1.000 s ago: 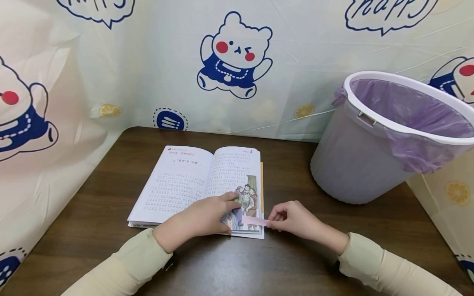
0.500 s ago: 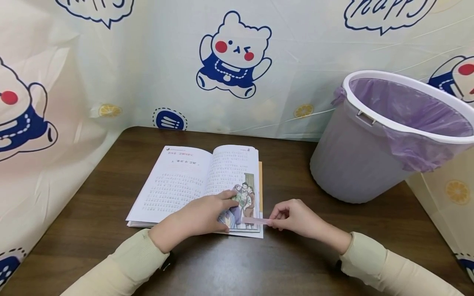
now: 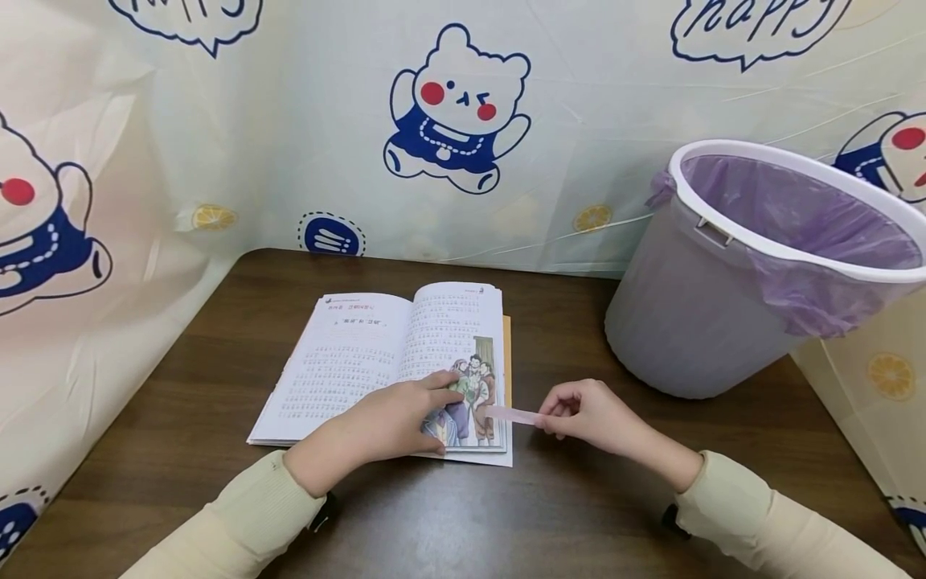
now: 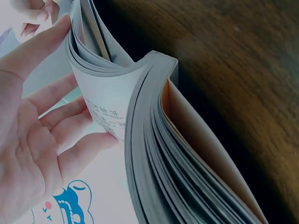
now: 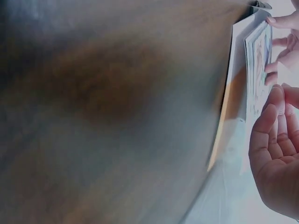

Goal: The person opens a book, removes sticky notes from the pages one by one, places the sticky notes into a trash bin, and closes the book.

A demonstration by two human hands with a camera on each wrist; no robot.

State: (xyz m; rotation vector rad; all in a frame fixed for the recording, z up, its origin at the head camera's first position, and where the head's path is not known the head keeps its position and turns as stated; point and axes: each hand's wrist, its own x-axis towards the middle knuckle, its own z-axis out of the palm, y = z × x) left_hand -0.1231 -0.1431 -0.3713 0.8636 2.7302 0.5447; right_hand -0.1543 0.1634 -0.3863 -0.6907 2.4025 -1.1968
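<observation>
An open book (image 3: pixel 347 354) lies on the table, with lines of print on both pages and a coloured picture of people (image 3: pixel 477 390) on the right page. My left hand (image 3: pixel 387 422) rests across the lower part of the book. Its fingers are spread and press the right page, as the left wrist view also shows beside the curved pages (image 4: pixel 154 140). Between thumb and fingertips, my right hand (image 3: pixel 596 418) pinches one end of a thin pink paper strip (image 3: pixel 512 415). The strip's free end reaches over the picture's right edge. In the right wrist view the pinching right hand (image 5: pixel 278 149) appears near the book's edge.
A large pale bin (image 3: pixel 694 322) with a purple liner (image 3: pixel 788 201) stands at the back right of the brown table (image 3: pixel 434 523). An orange-yellow edge (image 3: pixel 508 354) shows beneath the pages. Cartoon-printed sheeting (image 3: pixel 304 129) surrounds the table's back and sides.
My right hand has moved right and slightly away from me, drawing the pink strip mostly off the page. The left hand stays nearly in place on the book.
</observation>
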